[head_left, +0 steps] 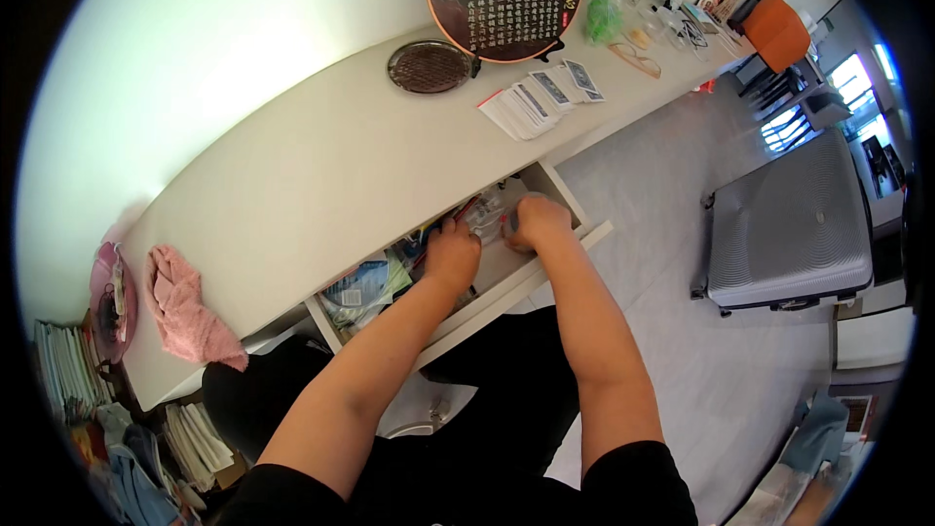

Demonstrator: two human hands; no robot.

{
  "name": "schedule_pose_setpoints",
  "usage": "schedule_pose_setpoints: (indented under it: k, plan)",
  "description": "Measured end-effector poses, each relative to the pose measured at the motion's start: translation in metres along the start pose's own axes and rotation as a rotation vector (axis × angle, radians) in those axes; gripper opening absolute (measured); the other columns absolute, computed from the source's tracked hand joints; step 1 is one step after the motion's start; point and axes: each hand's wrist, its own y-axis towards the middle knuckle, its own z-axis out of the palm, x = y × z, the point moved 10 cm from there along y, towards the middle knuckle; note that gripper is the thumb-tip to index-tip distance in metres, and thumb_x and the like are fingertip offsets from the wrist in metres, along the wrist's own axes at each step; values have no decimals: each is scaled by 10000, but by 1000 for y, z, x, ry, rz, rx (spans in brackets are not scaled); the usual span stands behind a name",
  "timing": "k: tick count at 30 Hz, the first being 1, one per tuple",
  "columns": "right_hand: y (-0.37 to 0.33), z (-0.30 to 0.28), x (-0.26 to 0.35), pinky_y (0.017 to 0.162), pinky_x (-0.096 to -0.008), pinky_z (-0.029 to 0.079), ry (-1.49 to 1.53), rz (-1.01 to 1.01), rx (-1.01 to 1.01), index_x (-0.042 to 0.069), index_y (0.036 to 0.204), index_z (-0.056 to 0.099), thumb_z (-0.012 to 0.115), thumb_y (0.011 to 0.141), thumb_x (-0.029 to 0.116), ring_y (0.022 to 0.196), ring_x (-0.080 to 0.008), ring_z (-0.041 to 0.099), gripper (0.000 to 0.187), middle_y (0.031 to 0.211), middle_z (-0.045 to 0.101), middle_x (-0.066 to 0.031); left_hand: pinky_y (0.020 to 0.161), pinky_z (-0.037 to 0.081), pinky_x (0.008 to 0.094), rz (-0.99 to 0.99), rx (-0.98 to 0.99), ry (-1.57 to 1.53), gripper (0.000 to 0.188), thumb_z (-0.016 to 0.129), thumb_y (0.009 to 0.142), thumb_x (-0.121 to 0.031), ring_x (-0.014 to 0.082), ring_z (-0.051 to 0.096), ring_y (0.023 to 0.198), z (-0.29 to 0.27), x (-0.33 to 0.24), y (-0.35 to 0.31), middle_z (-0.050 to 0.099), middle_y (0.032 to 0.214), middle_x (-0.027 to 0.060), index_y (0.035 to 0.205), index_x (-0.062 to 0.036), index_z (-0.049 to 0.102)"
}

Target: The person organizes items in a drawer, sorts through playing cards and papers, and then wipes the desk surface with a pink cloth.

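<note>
1. An open white drawer (545, 268) under the desk is being searched
2. Left hand (451, 253) is curled among its clutter; grip cannot be told
3. Right hand (536, 224) is closed over a clear packet (484, 217); lifting it out is likely called for next

We see both hands inside the open drawer (545, 268) under the counter (321, 166) — cards (541, 95) upper right, cloth (185, 307) lower left.

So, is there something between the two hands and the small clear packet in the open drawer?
Nothing visible. The left hand and the right hand are both inside the open drawer, right at the clear packet. Whether the fingers grip it cannot be told.
</note>
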Motion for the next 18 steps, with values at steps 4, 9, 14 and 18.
schedule_pose_setpoints:
  k: [4, 9, 14, 18]
  plan:
    - [-1, 4, 11, 752, -411, 518, 3, -104, -36, 86, 868, 682, 770, 623, 312, 945, -294, 630, 345, 975, 665, -117, 751, 500, 421, -88, 106, -143, 252, 664, 725, -194, 273, 555, 965, 12, 7, -12, 572, 944, 112, 919, -34, 649]
    - [15, 15, 27, 765, -420, 505, -60, -171, -174, 89, 816, 682, 729, 678, 310, 902, -284, 636, 264, 880, 677, -107, 742, 505, 398, -102, -31, -266, 254, 650, 768, -211, 278, 568, 971, -12, 12, -23, 590, 1016, 106, 960, -47, 620]
    - [-4, 25, 62, 777, -427, 502, 22, -377, 12, 84, 849, 698, 712, 708, 297, 882, -306, 638, 256, 896, 674, -135, 714, 503, 433, -267, -162, -563, 212, 650, 766, -189, 360, 593, 884, -40, 55, -54, 595, 1050, 141, 911, -34, 631]
    - [-8, 70, 87, 783, -415, 500, 93, -524, 197, 78, 904, 702, 707, 722, 314, 882, -324, 634, 298, 917, 672, -154, 703, 502, 435, -279, 35, -492, 184, 645, 763, -174, 359, 612, 823, -46, 65, -88, 623, 969, 142, 900, -52, 650]
